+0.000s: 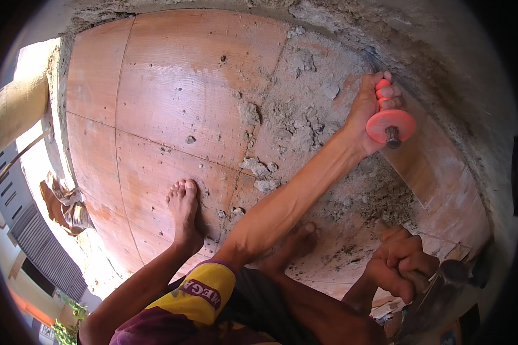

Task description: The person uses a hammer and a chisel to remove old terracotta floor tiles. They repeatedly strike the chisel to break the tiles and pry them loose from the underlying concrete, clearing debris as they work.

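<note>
My left hand (367, 108) grips a cold chisel (390, 125) by its red-orange ribbed sleeve. The chisel's round guard and dark striking end face up towards me. Its far end points at the foot of the wall (436, 82), where the tip is hard to make out. At the lower right my right hand (403, 263) is closed around the handle of what looks like a hammer (431, 297), whose dark head is blurred. Broken mortar (302, 129) and grey dust cover the tiled floor (177, 95) beneath my left arm.
My bare left foot (183, 202) stands on the tiles; the other foot (306, 235) is partly shaded. Loose crumbs (384, 198) lie beside a tile strip (414, 172) along the wall. At the left, a crumpled paper bag (67, 205) sits by the floor's bright edge.
</note>
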The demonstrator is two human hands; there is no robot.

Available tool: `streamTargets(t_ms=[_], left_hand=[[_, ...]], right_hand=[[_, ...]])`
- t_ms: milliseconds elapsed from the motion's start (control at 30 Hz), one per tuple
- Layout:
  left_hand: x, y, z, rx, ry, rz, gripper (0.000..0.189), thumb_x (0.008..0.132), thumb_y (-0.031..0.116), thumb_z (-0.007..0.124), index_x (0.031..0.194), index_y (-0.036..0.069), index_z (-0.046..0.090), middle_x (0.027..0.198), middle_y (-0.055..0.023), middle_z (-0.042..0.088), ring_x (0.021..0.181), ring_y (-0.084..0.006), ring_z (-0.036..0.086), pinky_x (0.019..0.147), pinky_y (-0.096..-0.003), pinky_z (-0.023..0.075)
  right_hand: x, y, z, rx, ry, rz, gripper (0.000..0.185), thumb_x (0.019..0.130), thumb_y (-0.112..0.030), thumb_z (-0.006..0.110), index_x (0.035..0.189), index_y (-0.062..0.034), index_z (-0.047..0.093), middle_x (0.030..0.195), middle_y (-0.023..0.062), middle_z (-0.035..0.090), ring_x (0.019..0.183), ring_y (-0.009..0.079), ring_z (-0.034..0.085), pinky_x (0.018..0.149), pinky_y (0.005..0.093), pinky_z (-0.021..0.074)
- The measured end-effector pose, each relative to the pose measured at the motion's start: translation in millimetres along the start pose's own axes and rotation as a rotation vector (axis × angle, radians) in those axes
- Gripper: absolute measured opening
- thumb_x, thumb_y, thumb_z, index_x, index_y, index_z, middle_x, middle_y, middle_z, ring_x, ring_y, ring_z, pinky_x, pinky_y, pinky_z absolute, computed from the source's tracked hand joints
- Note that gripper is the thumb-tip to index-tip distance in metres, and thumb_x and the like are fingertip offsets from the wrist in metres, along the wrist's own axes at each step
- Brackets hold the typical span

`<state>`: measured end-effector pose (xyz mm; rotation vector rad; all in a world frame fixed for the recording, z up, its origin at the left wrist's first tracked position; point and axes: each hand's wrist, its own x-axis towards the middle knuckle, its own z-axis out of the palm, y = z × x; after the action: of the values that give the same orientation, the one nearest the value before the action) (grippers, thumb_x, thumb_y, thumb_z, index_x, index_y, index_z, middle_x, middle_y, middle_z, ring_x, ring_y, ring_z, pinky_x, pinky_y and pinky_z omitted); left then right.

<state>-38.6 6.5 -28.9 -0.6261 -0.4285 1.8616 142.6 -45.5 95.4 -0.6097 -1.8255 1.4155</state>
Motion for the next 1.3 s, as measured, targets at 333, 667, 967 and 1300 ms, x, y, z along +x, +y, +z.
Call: streamTargets(t_ms=[333, 667, 967, 1300], left_hand=[[3, -1, 5, -0.018, 0.044, 0.059, 0.010, 0.099, 0.021, 0.052, 0.091, 0.017, 0.055, 0.066, 0.0084, 0.046, 0.057, -0.0047, 0.044, 0.051, -0.0204, 0.0429], [8, -17, -2, -0.027, 0.094, 0.068, 0.011, 0.101, 0.023, 0.052, 0.092, 0.018, 0.053, 0.067, 0.0076, 0.046, 0.057, -0.0056, 0.044, 0.051, -0.0212, 0.0429], [-64, -13, -7, 0.446, 0.357, -0.043, 0.018, 0.104, 0.038, 0.052, 0.100, 0.021, 0.054, 0.069, 0.0080, 0.046, 0.048, -0.0066, 0.041, 0.044, -0.0242, 0.0362], [-15, -5, -28, 0.578, 0.262, -0.125, 0.021, 0.103, 0.040, 0.049, 0.105, 0.019, 0.049, 0.070, 0.0058, 0.048, 0.047, -0.0093, 0.044, 0.046, -0.0281, 0.0390]], right_hand=[[45, -5, -32, 0.088, -0.522, 0.227, 0.039, 0.104, -0.039, 0.053, 0.080, -0.0100, 0.045, 0.062, 0.0009, 0.040, 0.054, 0.0097, 0.039, 0.051, 0.0286, 0.0329], [24, -5, 0, -0.160, 0.069, 0.570, 0.052, 0.100, -0.055, 0.054, 0.080, -0.0103, 0.038, 0.055, 0.0007, 0.034, 0.042, 0.0071, 0.027, 0.037, 0.0258, 0.0233], [-20, -7, -46, 0.039, 0.113, 0.476, 0.048, 0.093, -0.045, 0.069, 0.078, -0.0071, 0.044, 0.056, 0.0003, 0.033, 0.042, 0.0070, 0.027, 0.037, 0.0251, 0.0238], [-73, 35, -94, -0.394, -0.029, 0.523, 0.046, 0.094, -0.044, 0.065, 0.077, -0.0076, 0.044, 0.061, -0.0025, 0.041, 0.045, 0.0061, 0.034, 0.040, 0.0246, 0.0236]])
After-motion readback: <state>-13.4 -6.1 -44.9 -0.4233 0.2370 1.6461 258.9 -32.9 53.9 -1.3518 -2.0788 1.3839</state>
